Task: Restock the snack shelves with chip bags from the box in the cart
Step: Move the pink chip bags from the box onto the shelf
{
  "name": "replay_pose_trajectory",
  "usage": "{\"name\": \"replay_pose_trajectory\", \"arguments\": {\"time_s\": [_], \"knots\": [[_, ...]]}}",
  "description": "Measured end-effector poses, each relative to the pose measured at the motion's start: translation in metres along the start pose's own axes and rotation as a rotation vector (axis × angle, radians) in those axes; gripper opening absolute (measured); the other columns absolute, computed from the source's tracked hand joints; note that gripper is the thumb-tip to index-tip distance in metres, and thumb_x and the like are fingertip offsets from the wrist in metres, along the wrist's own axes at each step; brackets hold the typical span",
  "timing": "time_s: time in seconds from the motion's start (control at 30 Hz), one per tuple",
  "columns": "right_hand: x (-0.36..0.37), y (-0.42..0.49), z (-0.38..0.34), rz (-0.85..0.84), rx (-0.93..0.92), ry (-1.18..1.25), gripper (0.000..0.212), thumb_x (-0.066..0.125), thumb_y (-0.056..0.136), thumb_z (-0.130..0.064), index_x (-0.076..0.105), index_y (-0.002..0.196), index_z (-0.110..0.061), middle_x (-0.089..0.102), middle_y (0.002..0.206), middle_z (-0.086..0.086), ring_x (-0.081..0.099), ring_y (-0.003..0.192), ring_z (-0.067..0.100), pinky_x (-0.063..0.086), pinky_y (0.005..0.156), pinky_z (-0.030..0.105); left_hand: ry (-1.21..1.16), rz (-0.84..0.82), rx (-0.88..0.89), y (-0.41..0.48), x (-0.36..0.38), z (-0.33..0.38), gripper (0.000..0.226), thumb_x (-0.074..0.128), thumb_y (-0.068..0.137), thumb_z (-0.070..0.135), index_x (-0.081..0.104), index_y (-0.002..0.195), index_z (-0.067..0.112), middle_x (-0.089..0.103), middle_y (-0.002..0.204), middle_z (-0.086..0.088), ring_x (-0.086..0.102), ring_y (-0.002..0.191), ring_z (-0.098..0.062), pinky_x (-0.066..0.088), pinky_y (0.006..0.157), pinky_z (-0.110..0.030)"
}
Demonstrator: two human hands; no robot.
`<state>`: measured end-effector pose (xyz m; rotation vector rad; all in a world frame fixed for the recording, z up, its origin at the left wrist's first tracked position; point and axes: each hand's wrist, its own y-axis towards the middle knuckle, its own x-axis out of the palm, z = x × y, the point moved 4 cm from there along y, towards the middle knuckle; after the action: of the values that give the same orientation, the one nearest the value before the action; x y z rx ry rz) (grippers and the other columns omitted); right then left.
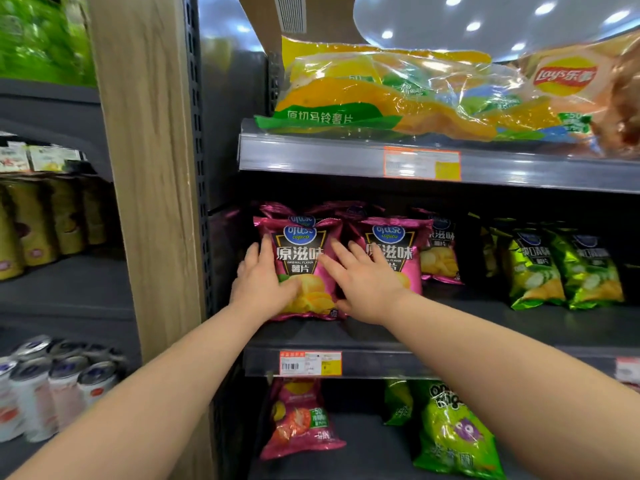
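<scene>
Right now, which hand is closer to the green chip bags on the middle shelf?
The right hand. It rests on the second pink bag, left of the green chip bags; the left hand lies farther left on the front pink bag.

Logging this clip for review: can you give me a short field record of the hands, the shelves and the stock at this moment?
left hand: straight fingers rest on the front pink Copico chip bag
right hand: fingers spread, touching that bag's right edge and the second pink Copico bag
middle shelf: pink bags at left, green chip bags at right
top shelf: Lay's multipack lying flat
box, cart: not in view
</scene>
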<state>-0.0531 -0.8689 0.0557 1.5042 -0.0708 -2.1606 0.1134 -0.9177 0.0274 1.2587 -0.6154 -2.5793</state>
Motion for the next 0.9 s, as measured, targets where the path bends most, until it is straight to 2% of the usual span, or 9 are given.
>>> {"name": "replay_pose_trajectory", "arguments": {"time_s": [0.13,0.23,0.53,0.73,0.9], "knots": [[-0.009,-0.019,0.000,-0.046,0.011,-0.055,0.082,0.051,0.088,-0.049,0.004,0.151,-0.024,-0.002,0.161,0.009,0.004,0.147,0.034,0.005,0.115,0.057,0.358,-0.020,0.163,-0.023,-0.011,0.014,0.094,0.054,0.080,0.060,0.004,0.151,0.022,0.008,0.159,-0.010,0.010,0.144,-0.035,0.019,0.113,-0.053],[-0.018,-0.035,-0.002,-0.056,0.023,-0.056,0.082,0.049,0.088,-0.051,0.002,0.151,-0.027,-0.002,0.161,0.008,0.001,0.148,0.033,0.003,0.115,0.057,0.499,-0.079,0.211,-0.043,-0.018,0.021,0.093,0.047,0.081,0.066,0.000,0.150,0.024,0.003,0.160,-0.008,0.000,0.145,-0.035,0.009,0.115,-0.053],[-0.042,-0.119,-0.009,-0.012,-0.060,-0.016,0.079,0.054,0.085,-0.050,0.015,0.149,-0.024,0.010,0.160,0.009,0.008,0.146,0.032,0.009,0.113,0.056,0.589,-0.125,0.153,-0.136,-0.028,0.048,0.094,0.043,0.082,0.069,0.001,0.151,0.021,0.005,0.160,-0.007,0.000,0.145,-0.036,0.009,0.114,-0.054],[-0.037,-0.192,-0.016,-0.057,-0.099,0.087,0.082,0.055,0.085,-0.051,0.012,0.150,-0.026,0.006,0.161,0.007,0.006,0.147,0.033,0.005,0.114,0.058,0.662,-0.228,0.066,-0.225,-0.032,0.066,0.090,0.041,0.084,0.067,0.000,0.151,0.023,0.004,0.160,-0.007,-0.002,0.146,-0.035,0.009,0.114,-0.053],[-0.030,-0.233,-0.048,-0.135,-0.171,0.156,0.080,0.050,0.087,-0.053,0.007,0.150,-0.028,0.003,0.161,0.005,0.003,0.147,0.034,0.003,0.113,0.060,0.719,-0.322,-0.035,-0.299,-0.047,0.059,0.091,0.041,0.083,0.068,0.000,0.151,0.024,0.005,0.160,-0.007,0.000,0.146,-0.035,0.008,0.114,-0.054]]}}
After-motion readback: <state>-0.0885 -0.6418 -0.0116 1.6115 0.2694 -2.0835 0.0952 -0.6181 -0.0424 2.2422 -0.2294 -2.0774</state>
